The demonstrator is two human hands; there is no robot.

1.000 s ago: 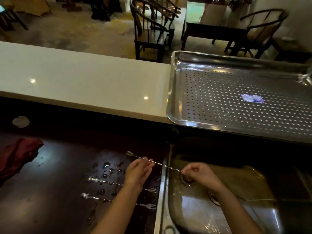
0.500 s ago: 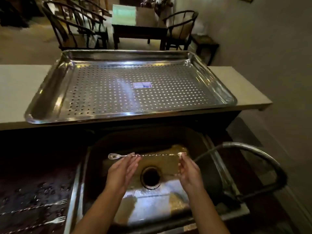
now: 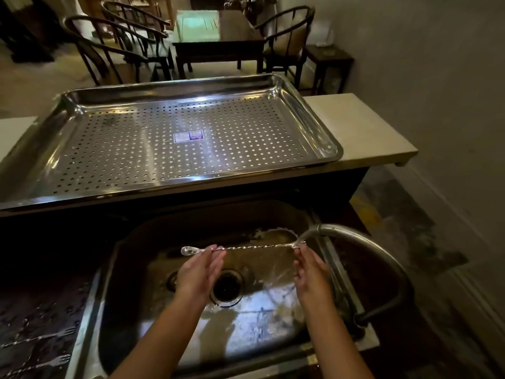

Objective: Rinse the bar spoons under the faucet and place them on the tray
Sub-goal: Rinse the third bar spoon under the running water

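head view | we held the spoon [image 3: 246,247] level over the sink [image 3: 131,258], left hand [image 3: 198,272] pinching near the bowl, right hand [image 3: 310,272] pinching the far end under the faucet [image 3: 355,236] stream | tray [image 3: 314,116] held nothing | judged: light, stiff, wet-slippery; we gripped the twisted shaft for purchase

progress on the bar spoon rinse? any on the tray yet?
Done: nothing; the tray holds no spoons. In hand: one bar spoon held level over the sink by the left hand and right hand, its right end under the faucet stream. Left: two spoons on the wet counter.
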